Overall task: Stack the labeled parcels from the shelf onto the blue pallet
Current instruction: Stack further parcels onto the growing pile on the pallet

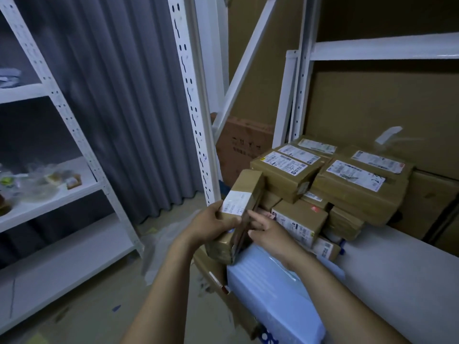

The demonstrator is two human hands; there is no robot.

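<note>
left hand (215, 220) grips taped parcel (246, 186) | right hand (269, 233) pinches its edge | white label (236, 202) print unreadable

Held parcel (244, 192): between left grip (211, 227) and right grip (270, 235).
Parcel stack (347, 184): behind right grip.
Shelf unit (49, 93): left of left grip.

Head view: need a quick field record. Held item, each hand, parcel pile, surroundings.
held parcel: brown, taped, white label, tilted, beside the pile
left hand: grips its labeled end
right hand: against its right side; grip unclear
parcel pile: labeled brown boxes, stacked at right
light blue package: below the hands
white shelving: at left
gray curtain: behind
</note>
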